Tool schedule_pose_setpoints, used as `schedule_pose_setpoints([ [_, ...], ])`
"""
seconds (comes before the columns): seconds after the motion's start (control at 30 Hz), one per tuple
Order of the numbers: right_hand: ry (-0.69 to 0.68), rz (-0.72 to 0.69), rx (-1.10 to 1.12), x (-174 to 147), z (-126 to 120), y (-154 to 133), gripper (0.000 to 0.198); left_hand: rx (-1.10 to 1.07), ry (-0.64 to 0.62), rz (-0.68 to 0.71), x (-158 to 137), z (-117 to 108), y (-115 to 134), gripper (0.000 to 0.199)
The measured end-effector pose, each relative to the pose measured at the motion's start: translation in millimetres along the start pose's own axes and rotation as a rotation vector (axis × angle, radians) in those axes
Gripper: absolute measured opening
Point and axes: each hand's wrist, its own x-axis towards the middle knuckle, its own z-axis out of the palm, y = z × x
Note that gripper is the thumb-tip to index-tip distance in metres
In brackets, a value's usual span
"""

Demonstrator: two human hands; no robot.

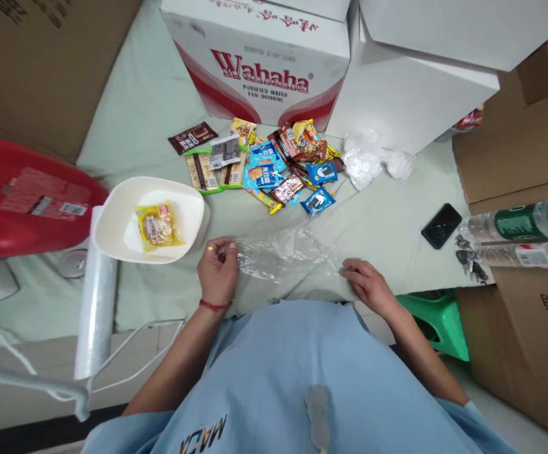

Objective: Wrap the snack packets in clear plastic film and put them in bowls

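Observation:
A clear plastic bag (283, 252) lies stretched sideways just above the table's front edge. My left hand (217, 268) is closed on its left end, thumb against the fingers. At the bag's right end is my right hand (367, 284), fingers held close together at the plastic; whether they pinch it is hard to make out. Left of my left hand stands a white bowl (193, 233) with a yellow-wrapped snack (159, 226) in it. Beyond the bag is a pile of small packaged snacks (264, 170) in brown, blue, yellow and green wrappers.
A Wahaha water carton (264, 69) and white boxes (410, 82) line the back. Crumpled clear plastic (363, 161) lies before them. At right are a phone (441, 226), keys (471, 261) and two bottles (519, 221). A plastic film roll (96, 309) overhangs the left front edge.

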Motion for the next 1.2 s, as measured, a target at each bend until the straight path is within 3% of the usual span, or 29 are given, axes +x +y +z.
schedule_pose_setpoints([
  [0.13, 0.125, 0.242, 0.097, 9.8, -10.3, 4.7, 0.032, 0.316, -0.033, 0.292, -16.2, -14.1, 4.0, 0.060],
  [0.2, 0.149, 0.325, 0.140, 28.0, -12.6, 6.3, 0.044, 0.451, -0.035, 0.490, -21.7, -18.8, 11.1, 0.067],
  [0.3, 0.065, 0.309, 0.161, 58.9, -5.7, 7.5, 0.067, 0.552, -0.142, 0.689, -25.7, -13.3, 25.0, 0.070],
  [0.4, 0.026, 0.265, 0.207, 81.5, 9.4, 5.9, 0.043, 0.585, -0.270, 0.751, -21.1, 9.4, 35.3, 0.075],
  [0.47, 0.057, 0.304, 0.310, 88.9, 17.3, 3.6, 0.034, 0.562, -0.301, 0.715, -13.0, 27.9, 38.2, 0.060],
  [0.57, 0.118, 0.463, 0.553, 90.1, 18.6, 0.9, 0.037, 0.365, -0.295, 0.617, 1.8, 46.0, 40.3, 0.028],
  [0.7, 0.150, 0.740, 0.913, 85.9, 4.9, 5.7, 0.046, -0.033, -0.320, 0.292, 22.3, 41.3, 45.7, 0.030],
  [0.77, 0.153, 0.810, 0.968, 86.9, -2.0, 13.0, 0.050, -0.142, -0.406, 0.090, 36.0, 33.0, 48.8, 0.033],
  [0.83, 0.159, 0.828, 0.954, 92.1, -5.1, 21.6, 0.050, -0.148, -0.460, -0.024, 51.1, 26.2, 51.6, 0.029],
  [0.93, 0.182, 0.799, 0.899, 106.5, -2.2, 31.6, 0.044, -0.024, -0.315, 0.010, 64.0, 20.5, 58.1, 0.022],
  [1.0, 0.195, 0.770, 0.844, 117.3, 2.6, 34.3, 0.040, 0.048, -0.099, 0.141, 57.6, 17.7, 65.5, 0.023],
  [1.1, 0.194, 0.729, 0.765, 130.1, 9.3, 32.7, 0.038, 0.082, 0.184, 0.405, 25.2, 13.6, 77.1, 0.028],
  [1.17, 0.180, 0.720, 0.754, 135.4, 12.4, 29.5, 0.042, 0.131, 0.206, 0.592, -0.6, 13.8, 79.0, 0.025],
  [1.2, 0.167, 0.729, 0.766, 137.1, 13.5, 27.9, 0.045, 0.184, 0.126, 0.683, -11.3, 15.7, 76.7, 0.023],
])
